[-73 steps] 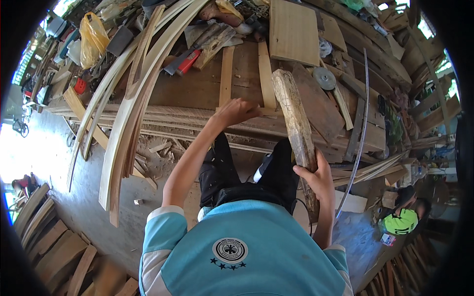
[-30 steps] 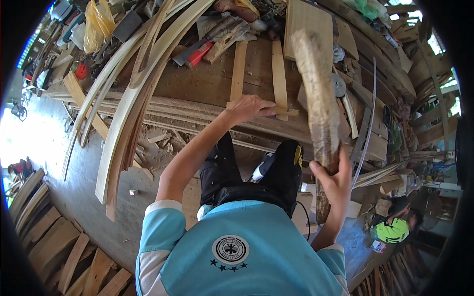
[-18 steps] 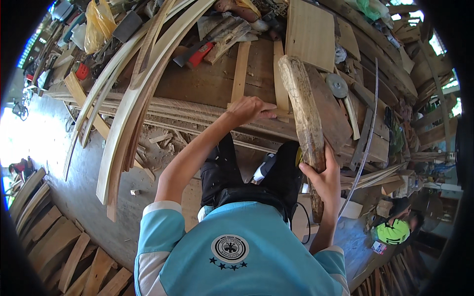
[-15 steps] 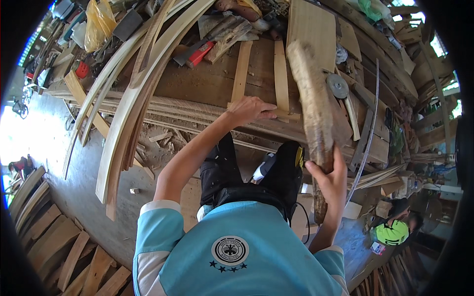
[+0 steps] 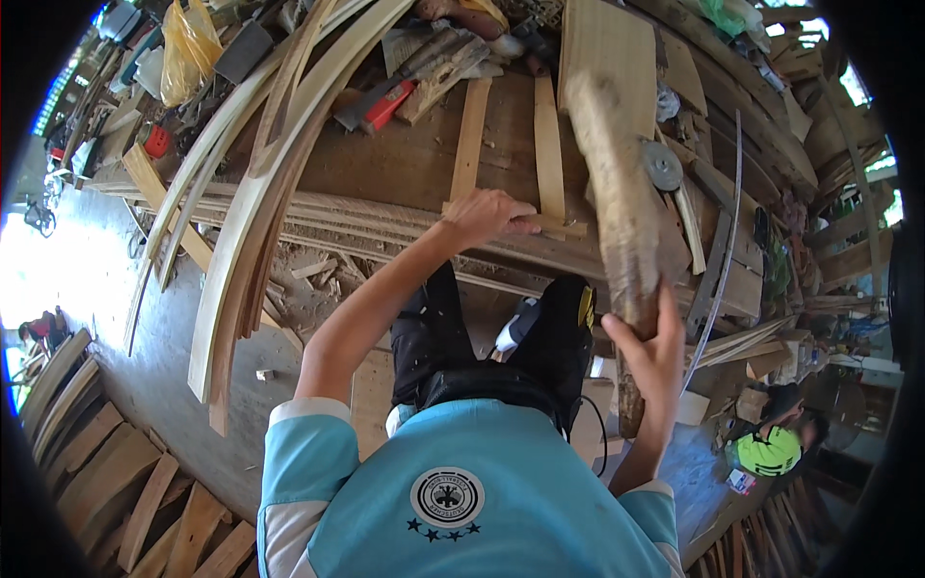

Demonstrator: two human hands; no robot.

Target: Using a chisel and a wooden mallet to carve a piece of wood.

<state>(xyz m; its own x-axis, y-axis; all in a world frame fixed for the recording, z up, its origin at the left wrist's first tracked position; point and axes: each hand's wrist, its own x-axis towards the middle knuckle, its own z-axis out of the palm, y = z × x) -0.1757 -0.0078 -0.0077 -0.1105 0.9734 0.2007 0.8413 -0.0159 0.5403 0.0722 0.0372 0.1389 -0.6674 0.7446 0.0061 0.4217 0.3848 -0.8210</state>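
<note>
My right hand (image 5: 653, 354) is wrapped round the lower part of a long, rough wooden club (image 5: 621, 207), thick and pale at its far end, darker near the hand. The club is blurred and tilts up and away over the bench's right side. At the bench's near edge my left hand (image 5: 488, 216) grips a short wooden crosspiece (image 5: 567, 227), whose right end sticks out past the fingers. Two thin slats, a left slat (image 5: 471, 135) and a right slat (image 5: 547, 154), run away from it across the bench. What lies beneath my left palm is hidden.
Long curved strips (image 5: 265, 183) overhang the bench at left. A red-and-grey tool (image 5: 388, 104) lies farther back. Right of the club are a grey metal disc (image 5: 661, 166) and a wide board (image 5: 607, 48). A person in a bright yellow shirt (image 5: 768, 451) is at far right.
My right hand and the club have shifted slightly to the right. My left hand stays on the crosspiece.
</note>
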